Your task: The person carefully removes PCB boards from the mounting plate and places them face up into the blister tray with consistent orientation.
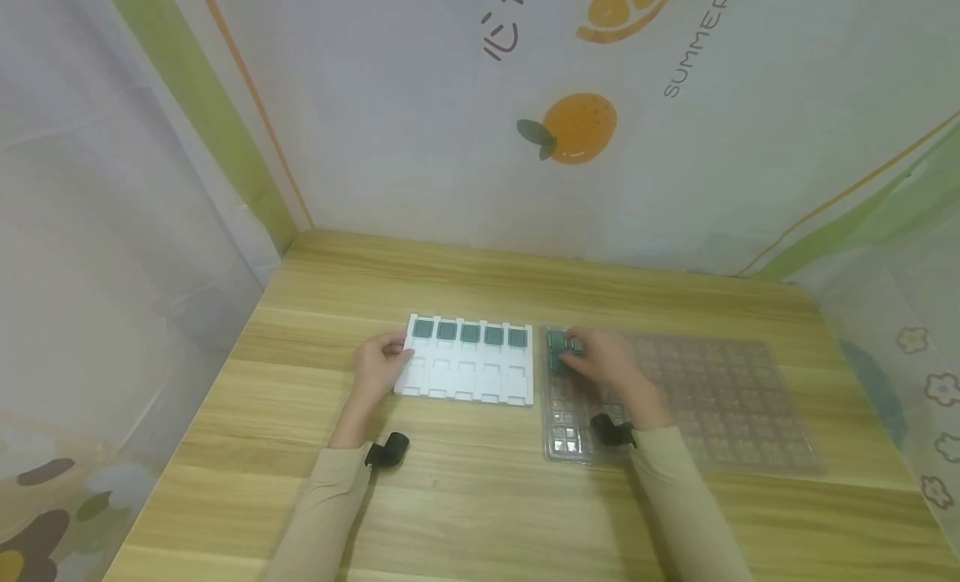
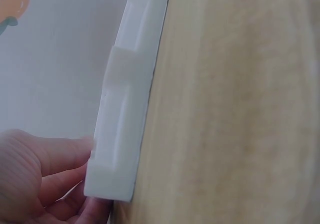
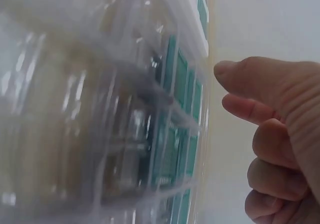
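My left hand (image 1: 378, 365) grips the left edge of a white tray (image 1: 465, 380), thumb on top and fingers at the side and below. Its far row holds several green square chip-like pieces (image 1: 470, 333); the near row of slots is bare. Over the left end of a clear plastic tray (image 1: 720, 398), my right hand (image 1: 611, 361) hovers beside a few green pieces (image 1: 556, 340) in its far-left pockets. In the right wrist view, thumb and forefinger (image 3: 280, 119) are slightly apart with nothing visible between them, the other fingers curled. Green pieces (image 3: 170, 151) sit in clear pockets there.
Both trays lie on a wood-grain table (image 1: 465, 499), side by side with a narrow gap. A printed curtain (image 1: 420, 132) hangs behind the table's back edge. Black wrist cameras (image 1: 392, 450) stick out from both sleeves.
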Action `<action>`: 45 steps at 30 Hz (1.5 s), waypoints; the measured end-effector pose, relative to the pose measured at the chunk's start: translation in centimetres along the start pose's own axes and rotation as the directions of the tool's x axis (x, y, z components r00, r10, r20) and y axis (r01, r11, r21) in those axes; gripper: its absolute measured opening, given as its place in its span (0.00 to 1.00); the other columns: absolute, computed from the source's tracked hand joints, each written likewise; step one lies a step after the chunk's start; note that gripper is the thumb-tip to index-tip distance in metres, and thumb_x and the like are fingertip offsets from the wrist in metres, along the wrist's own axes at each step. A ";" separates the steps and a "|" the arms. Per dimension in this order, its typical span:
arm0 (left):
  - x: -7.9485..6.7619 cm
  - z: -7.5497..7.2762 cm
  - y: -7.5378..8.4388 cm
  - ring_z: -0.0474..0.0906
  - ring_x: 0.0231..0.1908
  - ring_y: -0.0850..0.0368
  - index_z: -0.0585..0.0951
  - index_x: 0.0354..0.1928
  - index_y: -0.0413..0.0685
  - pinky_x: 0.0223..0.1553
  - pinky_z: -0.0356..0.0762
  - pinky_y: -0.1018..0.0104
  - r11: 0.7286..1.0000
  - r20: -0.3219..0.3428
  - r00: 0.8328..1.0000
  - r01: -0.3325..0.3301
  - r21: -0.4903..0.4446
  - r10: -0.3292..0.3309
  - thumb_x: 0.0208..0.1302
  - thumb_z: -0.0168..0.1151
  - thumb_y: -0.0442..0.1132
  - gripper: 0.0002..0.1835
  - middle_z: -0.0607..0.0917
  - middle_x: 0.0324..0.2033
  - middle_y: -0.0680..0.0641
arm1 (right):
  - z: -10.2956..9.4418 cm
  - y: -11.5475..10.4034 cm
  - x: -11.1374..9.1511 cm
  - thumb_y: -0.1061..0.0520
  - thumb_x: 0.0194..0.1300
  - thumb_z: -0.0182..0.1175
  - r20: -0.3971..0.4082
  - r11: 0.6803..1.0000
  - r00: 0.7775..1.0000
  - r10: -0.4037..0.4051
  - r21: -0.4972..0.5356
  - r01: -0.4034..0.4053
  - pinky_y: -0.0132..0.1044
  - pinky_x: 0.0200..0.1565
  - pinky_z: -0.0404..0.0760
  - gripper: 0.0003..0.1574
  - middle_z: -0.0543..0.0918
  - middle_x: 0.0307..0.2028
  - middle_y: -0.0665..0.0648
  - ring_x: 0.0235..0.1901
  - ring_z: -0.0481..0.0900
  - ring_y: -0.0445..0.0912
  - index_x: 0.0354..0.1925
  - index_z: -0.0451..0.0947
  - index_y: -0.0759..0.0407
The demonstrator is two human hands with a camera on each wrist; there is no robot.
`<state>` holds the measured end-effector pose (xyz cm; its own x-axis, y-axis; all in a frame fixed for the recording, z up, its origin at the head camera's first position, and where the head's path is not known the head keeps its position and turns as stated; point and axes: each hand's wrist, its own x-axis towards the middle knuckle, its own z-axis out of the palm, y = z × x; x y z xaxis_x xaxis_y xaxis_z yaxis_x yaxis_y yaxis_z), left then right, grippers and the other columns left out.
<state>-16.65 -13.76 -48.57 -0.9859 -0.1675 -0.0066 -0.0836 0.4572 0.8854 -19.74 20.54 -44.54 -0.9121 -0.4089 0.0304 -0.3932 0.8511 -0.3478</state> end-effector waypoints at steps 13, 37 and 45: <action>0.0 -0.1 0.0 0.79 0.42 0.42 0.78 0.48 0.29 0.45 0.80 0.54 1.000 0.000 1.000 -0.003 -0.009 0.003 0.56 0.63 0.27 0.16 0.82 0.42 0.32 | 0.6 -1.4 1.9 0.56 0.57 0.65 0.000 0.998 0.999 -0.048 0.052 0.048 0.35 0.21 0.72 0.21 0.80 0.23 0.55 0.18 0.70 0.43 0.47 0.78 0.66; 0.0 -0.1 0.0 0.79 0.41 0.42 0.78 0.48 0.28 0.45 0.80 0.54 1.000 0.000 1.000 0.008 -0.027 -0.008 0.56 0.63 0.27 0.16 0.82 0.41 0.32 | 2.1 -3.2 4.5 0.51 0.57 0.64 0.074 0.999 0.997 0.006 0.041 -0.009 0.32 0.19 0.71 0.23 0.77 0.18 0.49 0.17 0.70 0.41 0.50 0.78 0.61; 0.0 -0.1 0.0 0.79 0.41 0.42 0.78 0.48 0.27 0.45 0.80 0.54 0.999 -0.005 1.000 0.007 -0.031 -0.007 0.56 0.62 0.26 0.16 0.82 0.40 0.31 | 2.2 -3.9 4.9 0.52 0.56 0.65 0.091 0.998 0.995 0.027 0.045 -0.031 0.32 0.19 0.71 0.23 0.76 0.17 0.49 0.17 0.70 0.41 0.48 0.79 0.61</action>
<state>-16.66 -13.81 -48.50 -0.9845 -0.1749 -0.0110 -0.0862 0.4288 0.8993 -22.41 14.51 -45.14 -0.9080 -0.4140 -0.0647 -0.3588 0.8479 -0.3904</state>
